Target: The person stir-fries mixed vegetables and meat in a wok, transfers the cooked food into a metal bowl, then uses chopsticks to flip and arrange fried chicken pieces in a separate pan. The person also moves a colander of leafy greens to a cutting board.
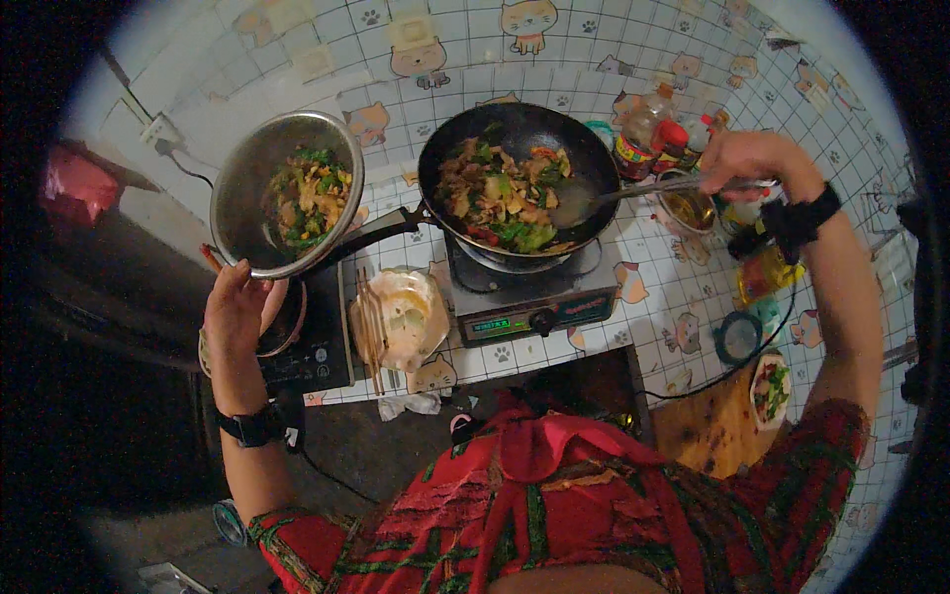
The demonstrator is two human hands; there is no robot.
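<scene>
My left hand [236, 319] grips the near rim of a deep metal bowl [241, 215], which is tilted and holds cooked greens with pale pieces [315, 200]. To its right, a black wok [534, 132] rests on a portable electric cooker [534, 293] with a lit display. More mixed vegetables and browned pieces [505, 185] fill the left and middle of the wok. In my right hand [749, 163] is the handle of a metal spatula [646, 189], its blurred blade inside the wok at the right of the food. The wok's long handle [371, 232] points left, towards the bowl.
A stained plate [415, 327] with chopsticks [368, 334] across it lies before the cooker. At left is a black cooktop [319, 367]. Bottles [644, 134], a bowl of yellowish liquid [686, 208], a power cord [712, 393] and a dish of chopped vegetables [770, 390] are at right.
</scene>
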